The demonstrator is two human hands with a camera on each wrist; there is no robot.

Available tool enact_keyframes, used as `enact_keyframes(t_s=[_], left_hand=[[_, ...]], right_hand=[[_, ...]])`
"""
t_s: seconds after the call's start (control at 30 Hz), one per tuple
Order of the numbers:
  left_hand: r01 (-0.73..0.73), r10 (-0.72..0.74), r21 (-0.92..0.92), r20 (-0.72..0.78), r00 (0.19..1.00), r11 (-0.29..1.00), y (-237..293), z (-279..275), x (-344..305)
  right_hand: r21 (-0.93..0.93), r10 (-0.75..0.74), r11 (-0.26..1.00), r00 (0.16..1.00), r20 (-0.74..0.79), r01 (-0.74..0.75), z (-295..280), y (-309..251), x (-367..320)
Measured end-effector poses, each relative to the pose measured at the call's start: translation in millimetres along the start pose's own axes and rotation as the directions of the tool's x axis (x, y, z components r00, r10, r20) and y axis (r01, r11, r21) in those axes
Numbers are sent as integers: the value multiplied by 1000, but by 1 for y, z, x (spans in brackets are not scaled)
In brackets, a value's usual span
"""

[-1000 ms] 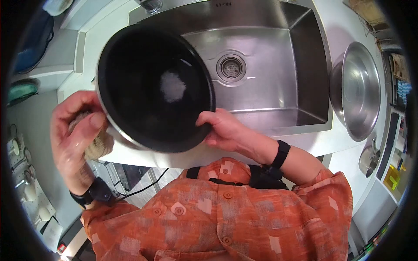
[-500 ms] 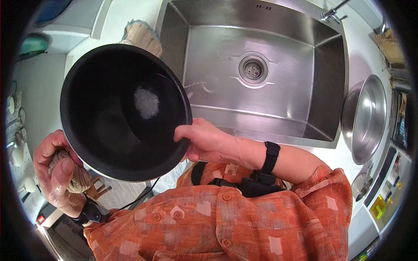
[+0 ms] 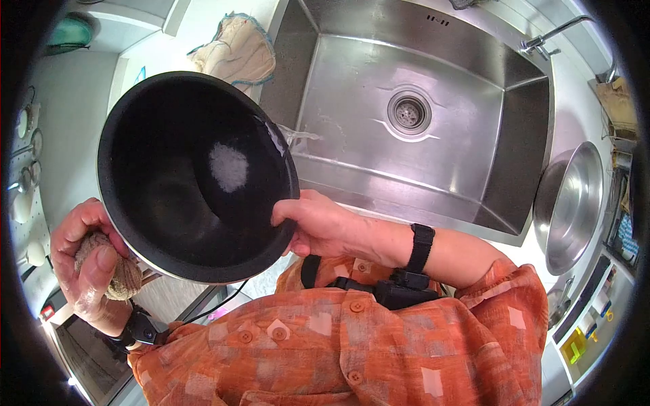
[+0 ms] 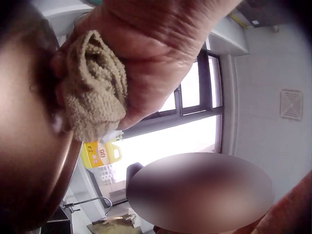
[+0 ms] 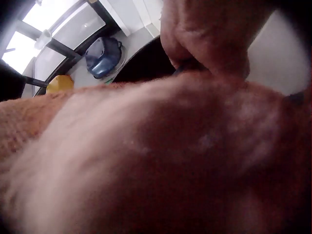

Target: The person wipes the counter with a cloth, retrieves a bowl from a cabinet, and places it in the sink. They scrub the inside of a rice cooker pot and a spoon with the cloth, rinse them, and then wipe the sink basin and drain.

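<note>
A round black-lined inner pot (image 3: 169, 223) is held up at the left of the sink, its mouth facing the head camera. The right hand (image 3: 318, 223) grips its near right rim, thumb over the inside. The left hand (image 3: 84, 264) clutches a wadded tan cloth (image 3: 112, 271) at the pot's left side. In the left wrist view, the cloth (image 4: 95, 92) bunches under the palm, close against the pot's brownish metallic outside (image 4: 29, 126). A clear streak of water (image 3: 301, 135) runs off the right rim over the sink. The right wrist view is mostly filled by blurred skin.
The steel sink (image 3: 365, 155) has a round drain (image 3: 409, 114) and a faucet (image 3: 542, 42) at its far right corner. A steel basin (image 3: 579, 210) leans on the right counter. Behind the pot lies a beige cloth (image 3: 237, 51) with teal edging.
The pot and both hands have shifted left in the head view, while the sink has swung right. The water streak at the rim has grown plainer. Both hands keep their holds.
</note>
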State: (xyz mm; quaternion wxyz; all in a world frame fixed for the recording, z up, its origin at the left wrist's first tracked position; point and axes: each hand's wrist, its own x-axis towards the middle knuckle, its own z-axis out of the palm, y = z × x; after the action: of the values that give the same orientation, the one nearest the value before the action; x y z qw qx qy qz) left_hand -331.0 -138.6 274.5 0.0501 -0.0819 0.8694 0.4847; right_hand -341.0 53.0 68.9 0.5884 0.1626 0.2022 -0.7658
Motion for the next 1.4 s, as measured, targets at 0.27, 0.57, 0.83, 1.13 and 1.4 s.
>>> enact_keyframes(t_s=[0.27, 0.57, 0.83, 1.13, 1.4], left_hand=[[-2, 2, 34, -4, 1000, 999, 0, -1, -1], [-3, 3, 70, -4, 1000, 998, 0, -2, 1], [3, -4, 42, 39, 999, 999, 11, 23, 20], [-18, 19, -7, 195, 981, 1000, 21, 58, 51], [-60, 44, 41, 317, 947, 997, 30, 83, 71]], right_hand=[[18, 38, 999, 999, 7, -38, 1, 4, 3], [24, 30, 999, 999, 26, -31, 1, 5, 5], [60, -55, 996, 996, -71, 60, -16, -8, -9], [113, -191, 971, 969, -155, 210, -41, -20, -39], [157, -274, 939, 941, -199, 307, -58, -18, -51]])
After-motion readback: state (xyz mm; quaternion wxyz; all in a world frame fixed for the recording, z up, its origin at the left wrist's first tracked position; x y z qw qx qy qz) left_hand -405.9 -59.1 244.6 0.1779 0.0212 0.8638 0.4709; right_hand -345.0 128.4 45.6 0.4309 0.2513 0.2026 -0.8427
